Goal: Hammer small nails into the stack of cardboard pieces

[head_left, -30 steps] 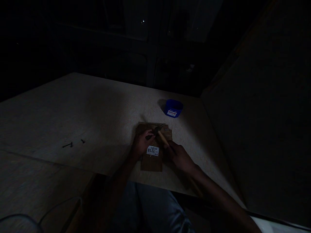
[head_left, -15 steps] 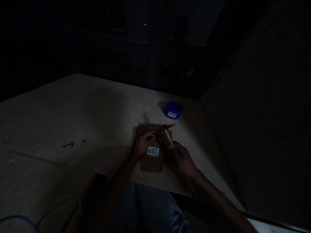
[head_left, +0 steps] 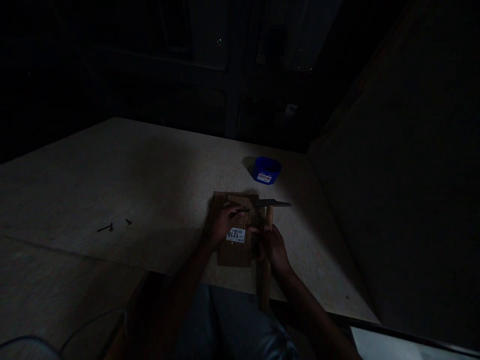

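Observation:
My right hand (head_left: 276,250) is closed around the wooden handle of a hammer (head_left: 269,216). The hammer's long, dark metal head lies crosswise at the top, over the right edge of a brown cardboard piece (head_left: 234,256). On the cardboard is a white label (head_left: 235,235) that reads 1218. My left hand (head_left: 219,222) rests at the cardboard's left side, its fingers pinching a small, dark, slim metal piece (head_left: 240,213). Poor light hides the exact kind of that piece.
A blue plastic container (head_left: 267,171) with a label stands beyond the cardboard. Small dark metal pieces (head_left: 106,227) lie on the pale table (head_left: 168,180) to the left. A wall or panel (head_left: 393,175) rises on the right. A cable (head_left: 93,317) curves at lower left.
The hammer has moved to the right and turned, with its handle now pointing down toward me. My right hand has shifted left and lower on it. My left hand stays over the cardboard.

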